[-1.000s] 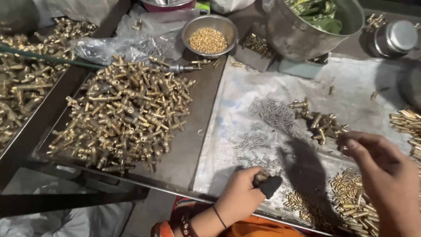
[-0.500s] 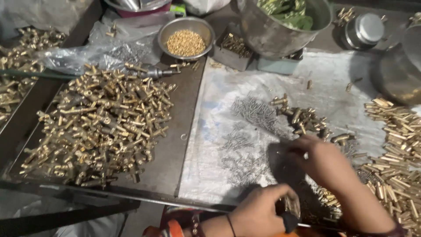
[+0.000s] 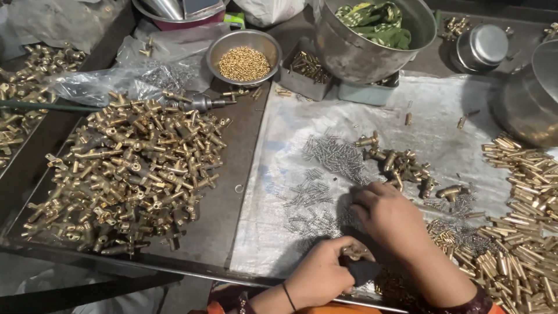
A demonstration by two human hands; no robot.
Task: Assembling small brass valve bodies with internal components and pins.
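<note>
My left hand [image 3: 321,272] is at the table's near edge, fingers closed around a small brass fitting [image 3: 356,253] with a dark piece under it. My right hand [image 3: 390,218] lies just above it, palm down, fingertips resting among the small grey metal springs [image 3: 325,174] scattered on the pale sheet [image 3: 430,116]. What its fingers pinch is hidden. A little cluster of brass fittings [image 3: 401,164] sits just beyond the right hand.
A big heap of brass fittings [image 3: 131,174] fills the dark tray [image 3: 232,215] at left. Brass pins [image 3: 523,221] are piled at right. At the back stand a steel bowl of small brass beads [image 3: 244,63], a large steel pot [image 3: 372,35] holding green cloth, and a lidded tin [image 3: 481,46].
My right hand has come in from the right and settled down on the springs. My left hand has risen slightly towards it with the fitting. The view has shifted left.
</note>
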